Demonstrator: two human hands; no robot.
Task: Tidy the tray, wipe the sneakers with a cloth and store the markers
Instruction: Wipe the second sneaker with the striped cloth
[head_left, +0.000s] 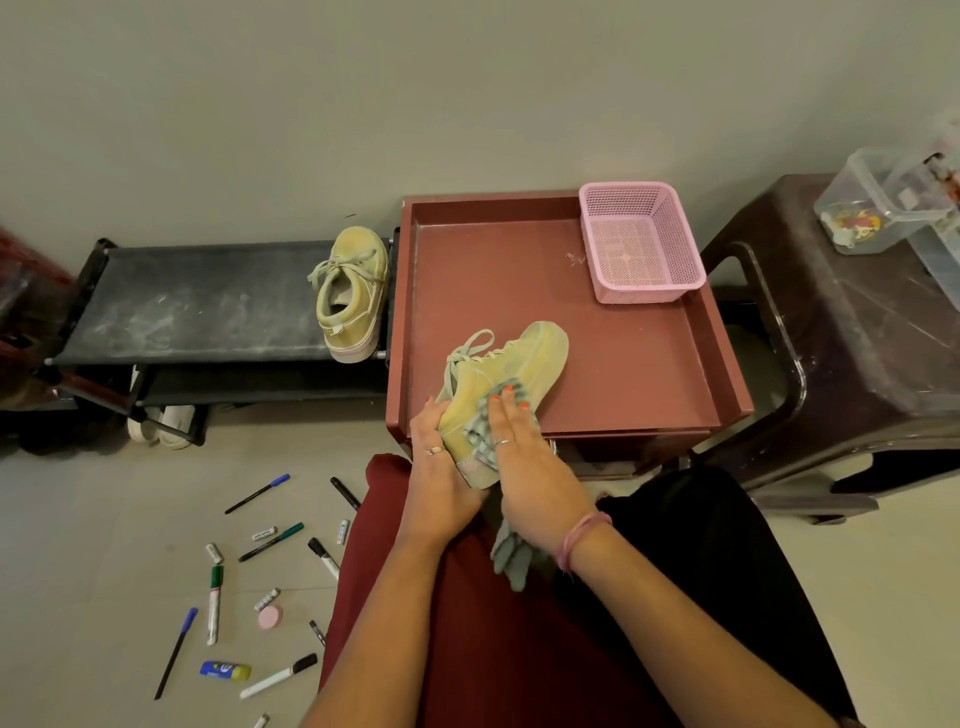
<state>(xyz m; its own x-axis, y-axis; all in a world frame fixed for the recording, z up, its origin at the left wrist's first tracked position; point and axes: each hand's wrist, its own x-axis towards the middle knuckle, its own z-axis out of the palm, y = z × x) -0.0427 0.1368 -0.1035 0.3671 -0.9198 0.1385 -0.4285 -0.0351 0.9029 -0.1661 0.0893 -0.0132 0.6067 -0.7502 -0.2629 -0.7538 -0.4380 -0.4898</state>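
Observation:
A pale green sneaker lies on its side over the near edge of the dark red tray. My left hand grips its heel end. With straight fingers, my right hand presses a grey checked cloth flat against the sneaker's side; the cloth's tail hangs down below my wrist. The second sneaker stands on the black shoe rack to the left. Several markers and pens lie scattered on the floor at the lower left.
An empty pink mesh basket sits in the tray's far right corner. A dark plastic stool at the right carries clear containers. A glue stick and a pink round eraser lie among the markers. White shoes sit under the rack.

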